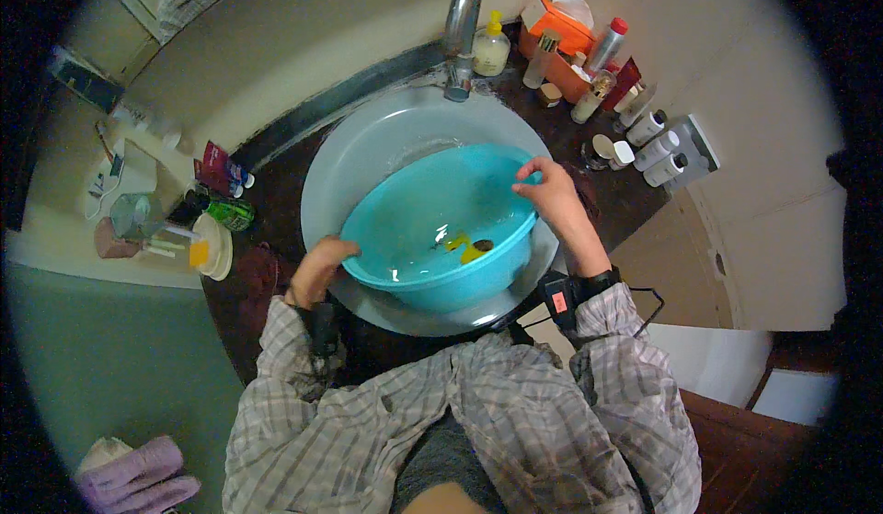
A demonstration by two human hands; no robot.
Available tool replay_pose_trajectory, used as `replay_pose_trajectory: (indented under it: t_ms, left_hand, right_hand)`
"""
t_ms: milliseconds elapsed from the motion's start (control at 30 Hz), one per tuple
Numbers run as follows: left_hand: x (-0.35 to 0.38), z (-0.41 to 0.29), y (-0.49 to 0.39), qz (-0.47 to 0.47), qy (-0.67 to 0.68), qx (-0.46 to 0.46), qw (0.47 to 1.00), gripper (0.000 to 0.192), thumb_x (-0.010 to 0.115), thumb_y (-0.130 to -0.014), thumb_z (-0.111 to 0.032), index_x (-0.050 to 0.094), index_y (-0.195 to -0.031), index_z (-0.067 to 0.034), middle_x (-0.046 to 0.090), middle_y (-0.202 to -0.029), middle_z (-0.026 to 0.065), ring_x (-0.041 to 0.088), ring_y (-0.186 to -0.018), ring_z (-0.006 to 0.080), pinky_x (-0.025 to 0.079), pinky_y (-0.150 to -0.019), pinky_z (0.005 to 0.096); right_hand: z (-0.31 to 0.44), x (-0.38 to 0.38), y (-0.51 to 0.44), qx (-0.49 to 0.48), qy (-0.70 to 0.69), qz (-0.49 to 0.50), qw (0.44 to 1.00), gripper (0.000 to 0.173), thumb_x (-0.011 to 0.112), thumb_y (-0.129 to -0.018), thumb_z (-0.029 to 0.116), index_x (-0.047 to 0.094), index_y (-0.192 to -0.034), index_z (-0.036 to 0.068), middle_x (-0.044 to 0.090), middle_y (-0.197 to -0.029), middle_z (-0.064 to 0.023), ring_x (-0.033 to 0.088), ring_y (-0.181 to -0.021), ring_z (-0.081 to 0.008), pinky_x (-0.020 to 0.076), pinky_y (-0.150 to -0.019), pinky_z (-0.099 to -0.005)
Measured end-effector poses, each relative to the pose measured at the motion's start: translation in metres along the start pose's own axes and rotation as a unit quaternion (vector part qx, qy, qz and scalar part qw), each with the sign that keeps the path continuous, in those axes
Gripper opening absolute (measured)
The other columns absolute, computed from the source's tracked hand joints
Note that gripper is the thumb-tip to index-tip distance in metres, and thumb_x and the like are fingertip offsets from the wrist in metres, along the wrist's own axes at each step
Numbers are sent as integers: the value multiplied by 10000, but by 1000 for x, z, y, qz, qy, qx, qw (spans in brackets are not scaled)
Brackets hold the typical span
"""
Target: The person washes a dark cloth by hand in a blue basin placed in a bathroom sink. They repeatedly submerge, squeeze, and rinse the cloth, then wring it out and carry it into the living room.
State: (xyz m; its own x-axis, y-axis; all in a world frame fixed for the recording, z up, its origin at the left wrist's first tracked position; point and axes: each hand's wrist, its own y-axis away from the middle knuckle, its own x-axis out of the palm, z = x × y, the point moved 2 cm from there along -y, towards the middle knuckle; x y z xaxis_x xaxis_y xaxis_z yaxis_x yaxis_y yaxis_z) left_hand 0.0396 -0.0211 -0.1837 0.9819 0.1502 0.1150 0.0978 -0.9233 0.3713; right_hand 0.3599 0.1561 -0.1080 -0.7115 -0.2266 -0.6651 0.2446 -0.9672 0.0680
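Note:
A turquoise plastic basin (pixel 428 210) is tilted inside the round washbasin (pixel 328 169), its near side low. On its inner wall is a yellow and brown patch (pixel 472 246); I cannot tell whether it is printed or loose. My left hand (pixel 319 269) grips the left rim, with its fingertips over the edge. At the upper right rim, my right hand (pixel 552 190) holds on with thumb and fingers reaching inside. Shiny spots inside the basin look wet. Dark straps circle both wrists, and a small black device (pixel 557 300) is on the right one.
A chrome faucet (pixel 462 38) arches over the sink's back edge, beside a soap pump bottle (pixel 491 55). Bottles, jars and an orange tissue box (pixel 559 28) crowd the right counter. Leftward stand tubes, a green bottle (pixel 231 212) and a cream-coloured round container (pixel 217 252). A purple towel (pixel 141 476) hangs lower left.

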Motion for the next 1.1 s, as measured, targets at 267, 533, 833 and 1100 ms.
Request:
replay_pose_trajectory:
  t_ms: [267, 533, 833, 1100]
  left_hand:
    - [36, 35, -46, -133, -196, -48, 970, 345, 651, -690, -131, 575, -983, 33, 622, -917, 139, 601, -782, 222, 478, -685, 349]
    - [-1, -16, -41, -330, -281, 135, 891, 251, 629, -645, -89, 532, -848, 24, 596, -779, 167, 595, -728, 297, 463, -663, 354]
    - [17, -107, -37, -373, -304, 153, 863, 215, 563, -613, -63, 526, -815, 0, 573, -731, 142, 578, -690, 286, 449, -656, 361]
    - [62, -151, -48, -372, -360, 211, 829, 173, 568, -627, -71, 497, -778, -29, 562, -716, 167, 554, -677, 354, 441, -632, 392]
  right_hand:
    - [-2, -9, 16, -181, -29, -101, 978, 199, 644, -684, 4, 550, -848, 66, 540, -924, -91, 526, -890, -275, 423, -739, -333]
    - [-80, 55, 6, -30, -179, 4, 983, 241, 655, -720, 47, 553, -938, 58, 571, -927, -38, 516, -895, -145, 396, -810, -270]
    - [-109, 144, 0, 32, -271, 109, 956, 281, 633, -793, 132, 540, -1046, 50, 556, -906, -59, 537, -768, -127, 449, -653, -240]
    - [-83, 165, 21, 205, -329, 243, 889, 465, 627, -802, 266, 450, -1195, 93, 563, -886, -59, 522, -564, -108, 401, -429, -227]
